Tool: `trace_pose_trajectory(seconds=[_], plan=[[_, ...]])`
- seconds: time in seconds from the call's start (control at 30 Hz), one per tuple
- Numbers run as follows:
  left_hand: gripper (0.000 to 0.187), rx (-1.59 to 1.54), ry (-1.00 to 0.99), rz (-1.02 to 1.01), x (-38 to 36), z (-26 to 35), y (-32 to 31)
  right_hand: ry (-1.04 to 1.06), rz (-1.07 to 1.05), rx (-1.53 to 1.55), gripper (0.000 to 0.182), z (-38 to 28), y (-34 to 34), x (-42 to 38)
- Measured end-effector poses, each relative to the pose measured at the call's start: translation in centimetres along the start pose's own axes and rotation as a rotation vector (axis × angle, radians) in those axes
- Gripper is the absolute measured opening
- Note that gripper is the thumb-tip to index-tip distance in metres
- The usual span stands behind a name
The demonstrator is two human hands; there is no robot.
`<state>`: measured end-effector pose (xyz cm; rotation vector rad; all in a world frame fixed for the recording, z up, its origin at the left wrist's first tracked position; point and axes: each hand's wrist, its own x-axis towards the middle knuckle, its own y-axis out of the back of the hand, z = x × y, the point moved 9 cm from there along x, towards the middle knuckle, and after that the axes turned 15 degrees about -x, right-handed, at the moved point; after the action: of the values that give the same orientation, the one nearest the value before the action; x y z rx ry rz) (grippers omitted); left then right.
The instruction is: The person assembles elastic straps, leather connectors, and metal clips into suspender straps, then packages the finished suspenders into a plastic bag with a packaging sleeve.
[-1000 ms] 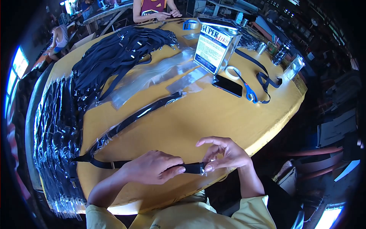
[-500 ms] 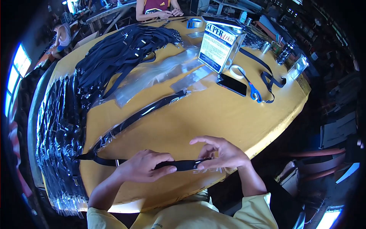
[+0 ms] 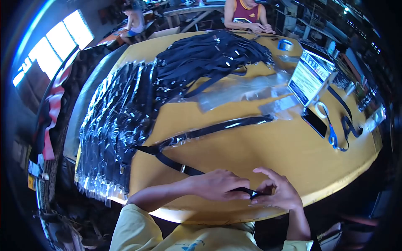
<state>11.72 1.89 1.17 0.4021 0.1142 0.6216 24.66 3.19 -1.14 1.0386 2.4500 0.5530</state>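
Note:
A black strap (image 3: pixel 171 163) with a metal slider (image 3: pixel 183 168) runs from the stack at the left across the yellow table to my hands. My left hand (image 3: pixel 220 184) is closed around it near the table's front edge. At the strap's end, which has a shiny dark piece, my right hand (image 3: pixel 278 191) pinches with thumb and fingers, the index finger raised. Exactly what the right fingertips touch is partly hidden. Just beyond my hands, another black strap in a clear plastic sleeve (image 3: pixel 230 124) lies diagonally on the table.
Plastic-wrapped straps (image 3: pixel 113 129) are stacked at left, with a pile of loose black straps (image 3: pixel 209 56) behind. A contact cement can (image 3: pixel 310 79), phone (image 3: pixel 314 123), tape roll (image 3: pixel 322 109) and blue-handled scissors (image 3: pixel 333 138) lie right. A person (image 3: pixel 250 16) sits across the yellow table (image 3: pixel 251 152).
My view has swung left, so the table appears shifted right. My hands have come closer together, and less of the strap shows between them.

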Motion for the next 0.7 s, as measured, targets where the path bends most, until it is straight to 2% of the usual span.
trace_pose_trajectory(seconds=[0.03, 0.1, 0.17, 0.3, 0.37, 0.5, 0.57, 0.6, 0.7], plan=[[0.027, -0.052, -0.023, -0.012, 0.1, -0.1, -0.4, 0.079, 0.037, -0.04, 0.081, -0.8, 0.0, 0.1], [0.028, -0.063, 0.011, -0.028, 0.1, -0.8, -0.8, 0.081, 0.054, -0.08, 0.084, -0.9, -0.4, 0.3], [0.027, -0.096, -0.07, 0.0, 0.1, -0.6, -0.8, -0.029, 0.043, -0.05, 0.086, -0.3, -0.2, 0.2], [0.028, 0.001, -0.091, 0.013, -0.2, -0.5, -1.1, -0.009, -0.001, -0.008, 0.088, 0.1, -0.5, 0.1], [0.029, 0.057, -0.02, 0.002, 0.0, -0.4, -1.0, 0.04, -0.001, -0.061, 0.088, -0.9, -0.4, 0.0], [0.03, 0.036, -0.056, 0.039, -0.4, 0.1, -1.1, 0.015, 0.073, -0.16, 0.087, -1.7, 0.2, -0.3], [0.029, 0.085, 0.023, 0.109, -0.4, 0.4, -0.5, 0.129, 0.092, -0.254, 0.085, -2.9, 0.1, -0.3], [0.029, 0.071, -0.008, 0.078, -0.3, 0.8, -0.7, 0.206, 0.11, -0.273, 0.089, -3.1, 0.0, -0.4], [0.024, 0.016, 0.016, 0.035, 0.1, 0.4, -1.1, 0.135, 0.168, -0.179, 0.097, -2.9, 0.2, -0.6]])
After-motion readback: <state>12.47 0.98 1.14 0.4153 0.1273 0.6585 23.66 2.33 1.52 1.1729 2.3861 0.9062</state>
